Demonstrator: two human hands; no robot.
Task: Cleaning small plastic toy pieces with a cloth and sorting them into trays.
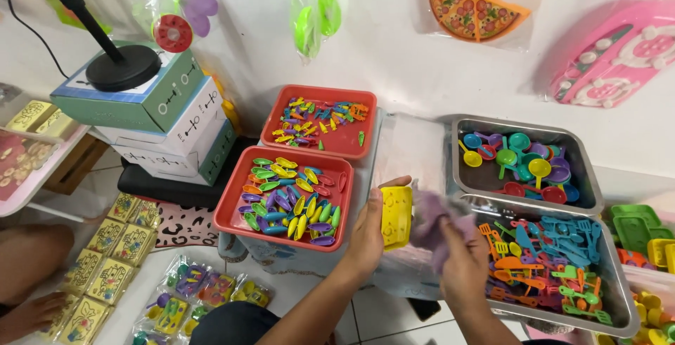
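Observation:
My left hand (367,229) grips a small yellow plastic toy piece (396,215), held upright in front of me. My right hand (460,260) holds a blurred purple toy piece (432,218) right beside the yellow one, the two nearly touching. Both hands hover between the near red tray (235,208) of small coloured oval toys and the near metal tray (619,303) of orange, blue and green toy utensils.
A second red tray (278,116) of tiny coloured pieces sits behind the first. A far metal tray (587,176) holds toy pans and ladles. Stacked boxes (176,120) with a black stand on top are at left. Packed toy bags (190,292) lie on the floor.

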